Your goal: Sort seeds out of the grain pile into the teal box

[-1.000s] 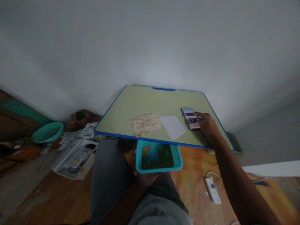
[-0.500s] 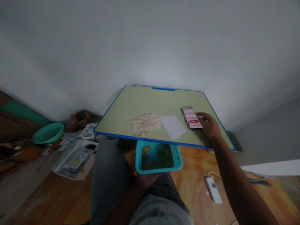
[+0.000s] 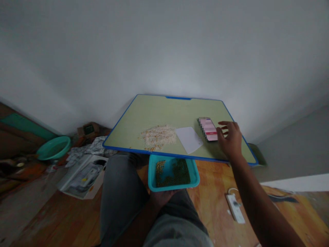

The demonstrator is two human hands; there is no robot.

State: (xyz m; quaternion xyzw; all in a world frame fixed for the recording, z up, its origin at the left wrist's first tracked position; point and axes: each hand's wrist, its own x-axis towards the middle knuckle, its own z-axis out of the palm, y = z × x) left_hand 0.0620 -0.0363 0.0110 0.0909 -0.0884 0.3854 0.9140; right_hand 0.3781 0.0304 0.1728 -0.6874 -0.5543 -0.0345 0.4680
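Teal basin (image 3: 53, 147) far left on the floor, beside a checked cloth (image 3: 88, 150) and a white carton (image 3: 81, 176) lying open.

Low table (image 3: 159, 108), pale green top with blue edging. On it, left to right: a loose heap of pale grain (image 3: 158, 135), a white card (image 3: 189, 139), then a phone (image 3: 208, 129) with its screen lit pink.

Under the near table edge, a teal tray (image 3: 174, 173) with yellowish and green pulses inside. Left hand (image 3: 161, 197) is beneath the tray, supporting it from below; the fingers are hidden, so the exact grip cannot be told.

Right hand (image 3: 229, 139) is over the table just right of the phone, fingers spread and loosely extended, holding nothing. Fingertips sit at the phone's right edge; touching or just clear cannot be told.

Judgement: the step in hand is at the phone, not the grain. Going back to the heap would call for the right hand to cross over the card to the left.

White power strip (image 3: 235, 212) on the wooden floor, right of the knee.
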